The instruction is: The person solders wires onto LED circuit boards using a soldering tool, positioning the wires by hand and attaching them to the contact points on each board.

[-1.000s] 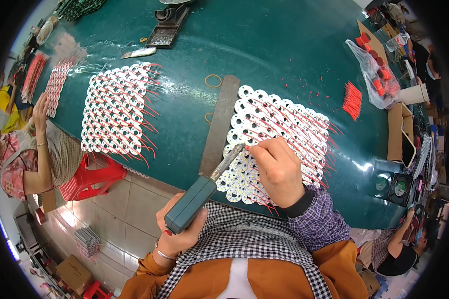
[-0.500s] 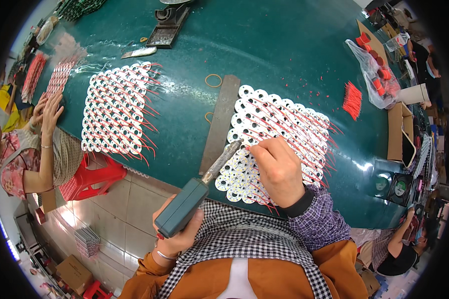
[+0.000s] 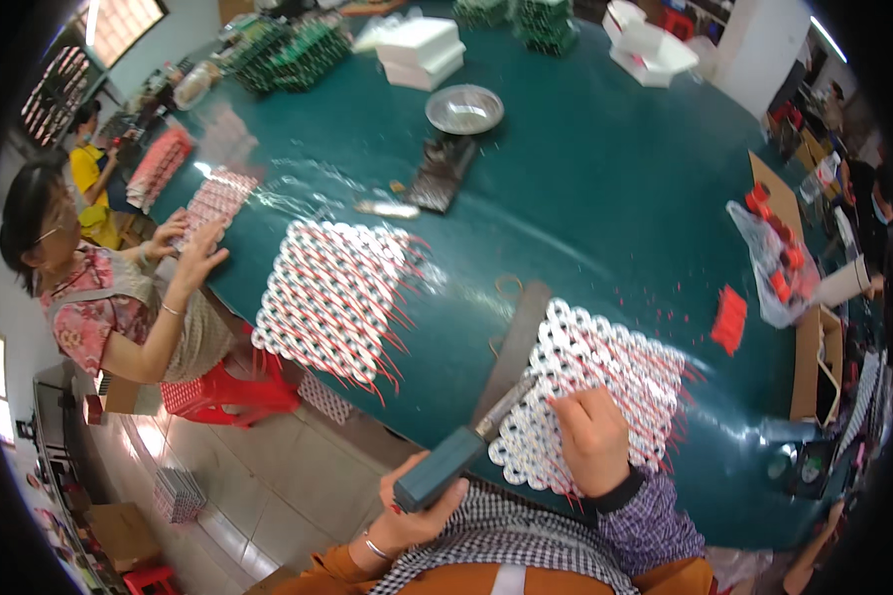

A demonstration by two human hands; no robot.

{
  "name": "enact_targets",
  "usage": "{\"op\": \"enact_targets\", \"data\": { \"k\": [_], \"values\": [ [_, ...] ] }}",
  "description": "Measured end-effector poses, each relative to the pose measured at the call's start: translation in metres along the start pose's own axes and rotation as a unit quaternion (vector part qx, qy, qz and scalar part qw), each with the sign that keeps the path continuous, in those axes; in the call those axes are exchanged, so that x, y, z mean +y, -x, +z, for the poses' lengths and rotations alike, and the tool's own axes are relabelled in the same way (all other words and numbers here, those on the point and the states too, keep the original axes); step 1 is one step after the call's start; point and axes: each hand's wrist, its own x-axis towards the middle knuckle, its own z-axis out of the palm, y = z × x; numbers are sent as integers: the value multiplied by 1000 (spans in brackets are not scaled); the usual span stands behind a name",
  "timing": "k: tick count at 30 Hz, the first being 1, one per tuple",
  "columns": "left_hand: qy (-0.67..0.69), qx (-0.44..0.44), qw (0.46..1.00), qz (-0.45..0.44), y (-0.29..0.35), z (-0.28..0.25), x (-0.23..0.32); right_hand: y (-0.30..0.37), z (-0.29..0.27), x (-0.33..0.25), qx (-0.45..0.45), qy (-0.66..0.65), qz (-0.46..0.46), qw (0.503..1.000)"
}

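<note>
My left hand (image 3: 402,526) is wrapped round the green handle of a soldering iron (image 3: 437,468). Its metal tip reaches the left part of a panel of round white circuit boards (image 3: 613,347), many with thin red wires running across them. Over the lower middle of that panel, my right hand (image 3: 597,436) is closed with thumb and fingers pinched near the iron's tip. Whatever it pinches is too blurred to make out. A flat grey-brown metal bar (image 3: 511,359) lies along the panel's left edge.
To the left lies a second wired panel (image 3: 329,293); beyond it are a co-worker's hands (image 3: 200,260). A bundle of red wires (image 3: 729,319) and a plastic bag of red spools (image 3: 764,263) lie right. A metal bowl (image 3: 464,109) and dark stand (image 3: 442,177) sit farther back.
The whole view has swung up and leftward, so more of the table's far side shows. My hands still hold nearly the same places over the panel.
</note>
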Motion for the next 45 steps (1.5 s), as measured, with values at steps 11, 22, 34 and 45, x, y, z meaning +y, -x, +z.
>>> {"op": "enact_targets", "data": {
  "k": [11, 22, 34, 45],
  "values": [
    [259, 52, 952, -157, -19, 25, -3, -4, 0, 1, 18, -12, -7, 1000],
    [409, 152, 886, -158, -50, 31, -5, 0, 3, 4, 12, -39, 17, 999],
    [474, 113, 864, -127, -51, 36, -19, 0, -1, 5, 9, -49, 26, 998],
    [454, 78, 880, -115, -50, 37, -33, 1, 2, 1, 11, -56, -2, 998]
  ]
}}
